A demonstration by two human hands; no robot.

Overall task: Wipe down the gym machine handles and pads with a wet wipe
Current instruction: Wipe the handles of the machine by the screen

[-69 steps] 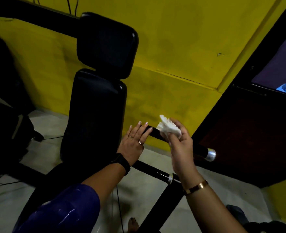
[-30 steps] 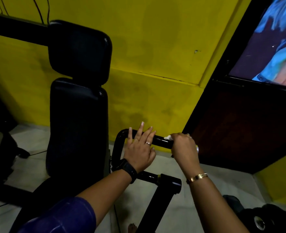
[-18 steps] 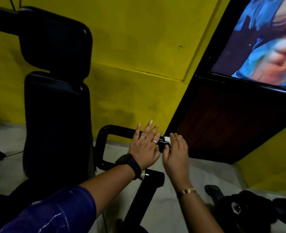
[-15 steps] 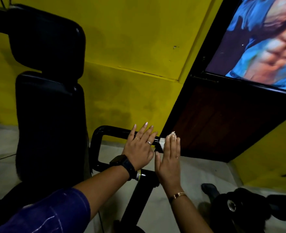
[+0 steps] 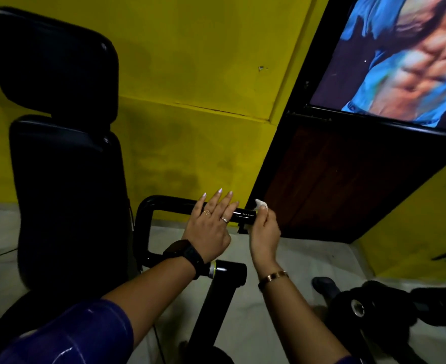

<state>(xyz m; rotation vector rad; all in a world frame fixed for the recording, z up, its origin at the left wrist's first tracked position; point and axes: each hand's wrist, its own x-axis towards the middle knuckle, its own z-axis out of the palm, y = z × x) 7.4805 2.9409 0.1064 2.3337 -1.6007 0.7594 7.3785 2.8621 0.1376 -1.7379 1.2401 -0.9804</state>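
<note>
left hand (image 5: 211,227): fingers straight, resting on handle (image 5: 242,215) | right hand (image 5: 265,229): pinched wet wipe (image 5: 260,205) at handle's free end | wipe judged soft, light, limp: bunch it round bar

Black handle (image 5: 242,214), white wipe (image 5: 260,205), yellow wall (image 5: 203,74).

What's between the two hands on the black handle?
Head view: bare black metal handle between left hand and right hand, which pinches a white wet wipe.
</note>
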